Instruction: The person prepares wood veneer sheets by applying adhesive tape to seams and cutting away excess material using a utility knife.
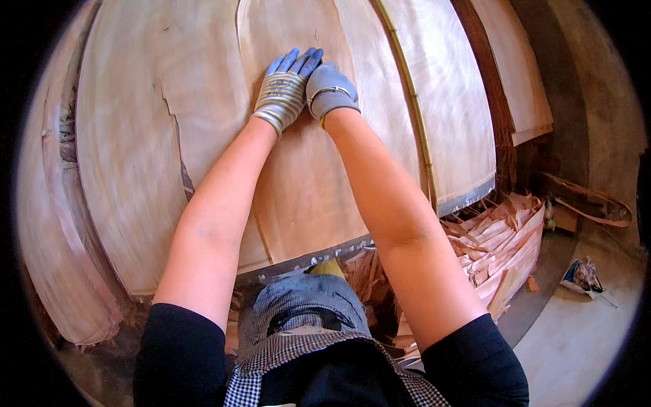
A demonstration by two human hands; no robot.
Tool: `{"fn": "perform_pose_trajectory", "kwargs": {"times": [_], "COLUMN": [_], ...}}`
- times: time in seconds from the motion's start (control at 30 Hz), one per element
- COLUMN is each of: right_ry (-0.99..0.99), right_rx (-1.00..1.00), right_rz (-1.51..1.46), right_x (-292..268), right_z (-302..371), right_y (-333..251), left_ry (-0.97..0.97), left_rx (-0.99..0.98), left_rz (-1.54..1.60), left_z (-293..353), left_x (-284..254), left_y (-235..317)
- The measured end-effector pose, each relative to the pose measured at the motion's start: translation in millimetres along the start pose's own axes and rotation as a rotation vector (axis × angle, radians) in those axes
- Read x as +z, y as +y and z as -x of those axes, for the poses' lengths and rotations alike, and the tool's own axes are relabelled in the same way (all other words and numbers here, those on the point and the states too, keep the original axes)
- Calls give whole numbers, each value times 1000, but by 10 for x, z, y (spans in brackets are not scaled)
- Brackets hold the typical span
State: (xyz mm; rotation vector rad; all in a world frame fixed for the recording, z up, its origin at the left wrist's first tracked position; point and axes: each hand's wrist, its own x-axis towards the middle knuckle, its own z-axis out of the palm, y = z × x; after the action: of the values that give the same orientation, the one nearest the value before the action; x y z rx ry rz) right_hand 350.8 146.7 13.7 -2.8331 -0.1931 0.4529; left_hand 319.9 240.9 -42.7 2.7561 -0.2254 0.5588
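My left hand (281, 91), in a striped glove with blue fingers, lies on a thin tan veneer sheet (308, 183) with its fingers stretched forward. Right beside it, touching or nearly so, my right hand (331, 89) is closed in a grey-blue glove. A thin band crosses the back of that glove. Its fingers curl under, so whatever they hold, if anything, is hidden. Other veneer pieces lie edge to edge on the wide work surface. One sheet, left of my left arm, has a long jagged split (178, 146).
A thin bamboo-like rod (410, 85) runs lengthwise across the sheets on the right. Broken veneer scraps (498, 237) are heaped below the near right edge. More veneer stacks stand at the far left (61, 224) and far right (515, 68). A small crumpled bundle (583, 277) lies on the floor.
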Motion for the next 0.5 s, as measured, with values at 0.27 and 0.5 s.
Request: {"fn": "perform_pose_trajectory", "kwargs": {"times": [0.27,0.5], "right_ry": [-310,-173], "right_rx": [126,-67], "right_rz": [50,35], "right_x": [347,526], "right_z": [1349,1966], "right_y": [244,622], "left_ry": [-53,-237], "left_rx": [-199,158], "left_rz": [326,359], "left_z": [80,566], "left_x": [104,-167], "left_y": [-84,674]}}
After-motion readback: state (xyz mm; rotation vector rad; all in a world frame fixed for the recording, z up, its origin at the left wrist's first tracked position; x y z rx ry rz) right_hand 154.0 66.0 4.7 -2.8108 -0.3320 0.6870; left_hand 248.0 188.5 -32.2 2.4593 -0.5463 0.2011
